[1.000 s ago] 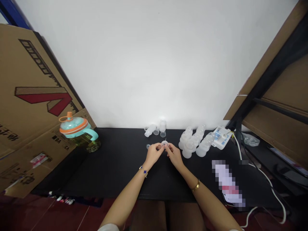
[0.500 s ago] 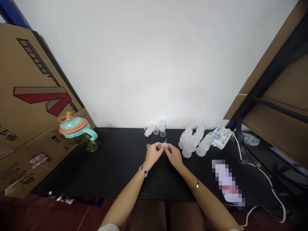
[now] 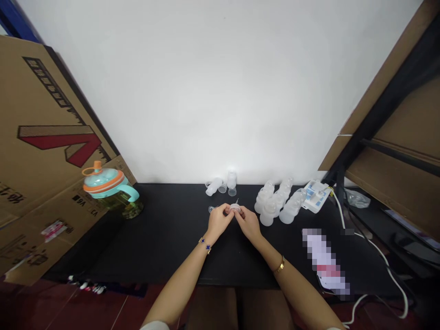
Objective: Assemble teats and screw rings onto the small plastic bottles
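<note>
Over the middle of the black table (image 3: 165, 238), my left hand (image 3: 218, 221) and my right hand (image 3: 248, 222) meet, fingertips pinched together on a small translucent plastic cap (image 3: 235, 207). A tiny clear piece (image 3: 211, 209) lies just left of my left hand. Behind my hands, by the wall, lie a few small clear bottles and cups (image 3: 223, 184). To the right stands a cluster of several translucent white bottles (image 3: 277, 201).
A teal and orange lidded jug (image 3: 109, 187) stands at the table's left, against a big cardboard box (image 3: 44, 151). A white power strip (image 3: 315, 195) with a white cable (image 3: 378, 256) sits at the right. A dark shelf frame (image 3: 378, 137) rises at the right.
My fingers have shifted slightly on the small cap; the hands stay in the same spot. The view drifted a little.
</note>
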Motion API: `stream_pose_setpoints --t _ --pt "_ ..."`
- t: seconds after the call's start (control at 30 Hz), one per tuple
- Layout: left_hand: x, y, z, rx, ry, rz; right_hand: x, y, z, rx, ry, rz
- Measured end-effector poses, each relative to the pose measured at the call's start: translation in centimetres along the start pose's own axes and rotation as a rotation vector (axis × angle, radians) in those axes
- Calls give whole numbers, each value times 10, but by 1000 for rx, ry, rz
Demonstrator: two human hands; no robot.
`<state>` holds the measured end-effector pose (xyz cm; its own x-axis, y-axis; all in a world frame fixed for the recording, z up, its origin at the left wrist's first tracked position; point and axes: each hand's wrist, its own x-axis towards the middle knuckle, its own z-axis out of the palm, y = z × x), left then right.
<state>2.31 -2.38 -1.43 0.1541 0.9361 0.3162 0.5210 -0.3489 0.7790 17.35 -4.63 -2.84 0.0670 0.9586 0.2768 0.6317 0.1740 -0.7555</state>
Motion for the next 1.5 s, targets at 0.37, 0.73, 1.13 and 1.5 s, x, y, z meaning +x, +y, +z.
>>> stream_pose_setpoints --t 0.37,0.73,1.13,1.5 --pt "-1 -1 1 -3 2 -10 0 -3 -2 1 24 -12" --pt "-1 -1 1 -69 -25 -9 1 1 0 9 36 -28" --pt "-2 2 0 -47 -39 -11 1 0 0 36 40 -41" --pt "-3 2 3 26 -6 -6 2 3 1 97 45 -27"
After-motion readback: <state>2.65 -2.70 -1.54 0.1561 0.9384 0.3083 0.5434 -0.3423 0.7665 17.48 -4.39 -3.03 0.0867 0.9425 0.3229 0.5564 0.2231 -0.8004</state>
